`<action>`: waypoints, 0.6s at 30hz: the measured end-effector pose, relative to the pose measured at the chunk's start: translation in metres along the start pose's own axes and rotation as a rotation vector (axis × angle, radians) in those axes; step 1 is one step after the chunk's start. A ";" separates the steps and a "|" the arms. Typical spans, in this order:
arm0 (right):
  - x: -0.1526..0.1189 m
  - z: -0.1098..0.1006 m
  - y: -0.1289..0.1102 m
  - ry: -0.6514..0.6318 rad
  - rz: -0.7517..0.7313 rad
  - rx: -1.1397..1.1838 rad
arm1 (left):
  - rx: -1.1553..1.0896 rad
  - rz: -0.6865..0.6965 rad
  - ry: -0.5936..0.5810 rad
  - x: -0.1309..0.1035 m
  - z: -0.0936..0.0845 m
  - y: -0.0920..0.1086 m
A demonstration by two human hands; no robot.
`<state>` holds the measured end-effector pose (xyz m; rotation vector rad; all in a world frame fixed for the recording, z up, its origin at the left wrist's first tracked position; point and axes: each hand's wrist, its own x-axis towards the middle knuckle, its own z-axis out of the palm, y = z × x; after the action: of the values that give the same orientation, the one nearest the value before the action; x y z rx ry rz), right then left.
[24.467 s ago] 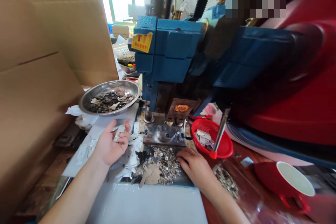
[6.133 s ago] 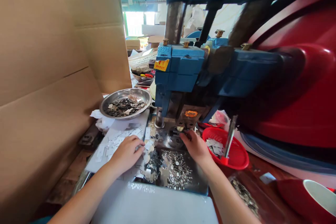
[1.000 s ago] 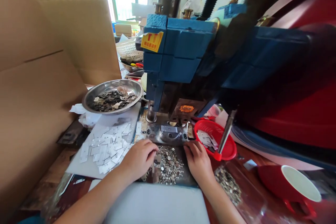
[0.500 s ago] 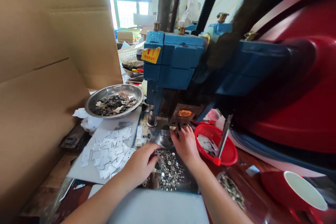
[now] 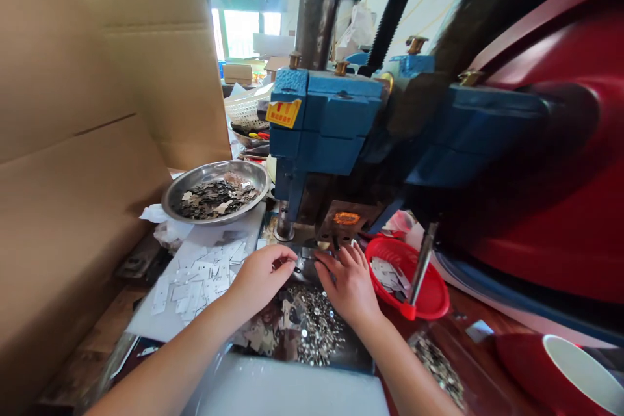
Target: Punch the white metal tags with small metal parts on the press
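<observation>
My left hand [image 5: 260, 276] is closed in a pinch, with a small metal plate [image 5: 297, 268] at its fingertips. Under the head of the blue press [image 5: 331, 120], my right hand [image 5: 351, 283] has its fingers apart, reaching to the dark tooling [image 5: 336, 234]; nothing shows in its grip. Below both hands lies a heap of small shiny rivets [image 5: 316, 328]. Flat metal pieces [image 5: 263, 335] lie left of that heap, partly behind my left forearm.
A steel bowl [image 5: 168, 205] of metal pieces stands left, behind scattered white plates [image 5: 199, 283]. At right sit a red basket [image 5: 441, 302] holding plates, a metal lever [image 5: 423, 263] and a red cup [image 5: 524, 364]. Cardboard [image 5: 73, 227] walls the left side.
My left hand has risen from the rivet heap's edge toward the press, a small plate now showing in its pinch. My right hand has drawn slightly back from the tooling, and the view has shifted slightly.
</observation>
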<state>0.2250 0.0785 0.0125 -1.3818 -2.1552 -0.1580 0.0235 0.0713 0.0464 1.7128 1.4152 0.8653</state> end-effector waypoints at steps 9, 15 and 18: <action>-0.009 -0.001 -0.011 0.080 -0.103 0.078 | -0.078 -0.019 0.043 0.006 0.004 -0.004; 0.008 0.007 -0.006 0.157 0.109 -0.044 | -0.119 -0.034 0.056 0.014 0.008 -0.003; 0.011 0.001 -0.007 0.082 0.054 -0.135 | -0.109 -0.022 0.075 0.016 0.010 -0.003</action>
<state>0.2157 0.0843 0.0184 -1.4807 -2.0703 -0.3394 0.0333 0.0862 0.0395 1.5953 1.4064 0.9852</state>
